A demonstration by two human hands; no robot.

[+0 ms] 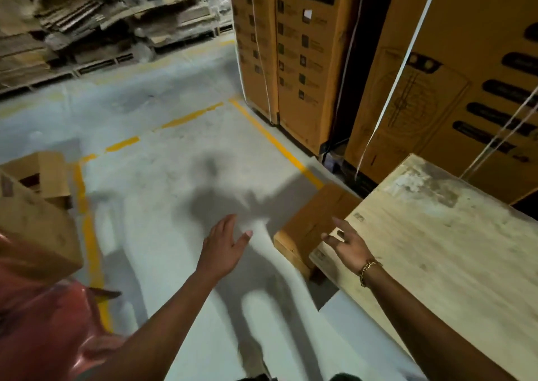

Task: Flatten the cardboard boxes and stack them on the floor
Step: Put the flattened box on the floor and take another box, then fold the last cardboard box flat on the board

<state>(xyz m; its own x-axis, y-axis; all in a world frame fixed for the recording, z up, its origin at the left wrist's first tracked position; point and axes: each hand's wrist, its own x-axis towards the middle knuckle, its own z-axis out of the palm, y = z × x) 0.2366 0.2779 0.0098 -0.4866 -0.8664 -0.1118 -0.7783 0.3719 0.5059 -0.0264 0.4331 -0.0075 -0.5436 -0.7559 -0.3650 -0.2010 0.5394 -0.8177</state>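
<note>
1. Left hand [224,245]: palm down, fingers straight and close together, thumb held out. It holds nothing and hangs in the air above the grey concrete floor [163,159].
2. Right hand [348,245]: fingers loosely spread and slightly bent, holding nothing. It is over the near left corner of a plywood panel [442,252]; whether it touches the panel cannot be told. A gold chain bracelet [369,271] is on that wrist.
3. A closed cardboard box [308,229] stands on the floor just beside the panel's left edge. It appears between the two hands and neither touches it. It is partly in shadow.
4. An open cardboard box [43,173] sits on the floor at far left, flaps up, well apart from both hands.
5. A larger cardboard box [35,229] is nearer the camera at left, above a red plastic bag [43,328]. Whether it rests on the bag cannot be told.
6. A flattened cardboard pile [87,22] lies on pallets at upper left, across the floor; the stack is ragged.
7. Tall printed cartons [294,60] bound with white strapping stand upright at upper right. A second carton [465,95] stands behind the panel.
8. Yellow painted lines [279,144] mark a bay on the floor. The person's shadow [221,203] falls inside it.
9. The frame is motion-blurred and the print on the cartons is unreadable.
</note>
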